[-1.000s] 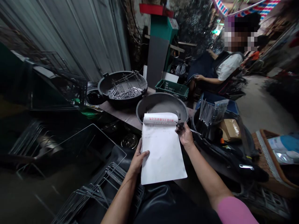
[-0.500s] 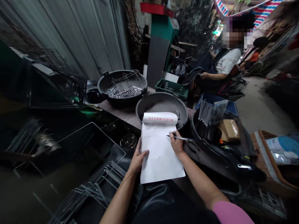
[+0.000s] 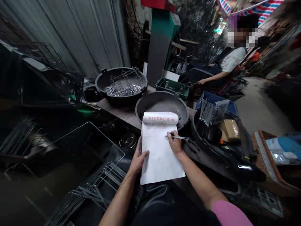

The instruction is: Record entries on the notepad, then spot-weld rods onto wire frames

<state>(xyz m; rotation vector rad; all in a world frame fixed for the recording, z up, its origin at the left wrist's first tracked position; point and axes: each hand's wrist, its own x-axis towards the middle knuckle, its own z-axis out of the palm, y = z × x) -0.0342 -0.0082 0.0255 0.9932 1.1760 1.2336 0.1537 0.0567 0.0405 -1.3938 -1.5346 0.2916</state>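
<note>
A white paper pad (image 3: 162,160) with its top sheets rolled back lies before me over my lap; red print shows on the roll and faint marks on the upper page. My left hand (image 3: 138,158) grips its left edge, thumb on top and fingers behind. In my right hand (image 3: 175,142) a pen (image 3: 183,138) is pinched, its tip close to or on the page's upper right. Just beyond the pad stands a wide dark basin (image 3: 162,102), partly covered by the roll.
Another basin (image 3: 100,83) holds shiny metal pieces and wire frames. Bent wire racks (image 3: 103,185) lie at lower left. To the right are a tub (image 3: 196,127) with rods and a carton (image 3: 229,130), and a wicker basket (image 3: 261,153). A seated person (image 3: 231,62) is behind a green crate (image 3: 172,86).
My right hand and the pen have shifted slightly left over the page. The view has moved a little. The seated person's arm has lowered somewhat.
</note>
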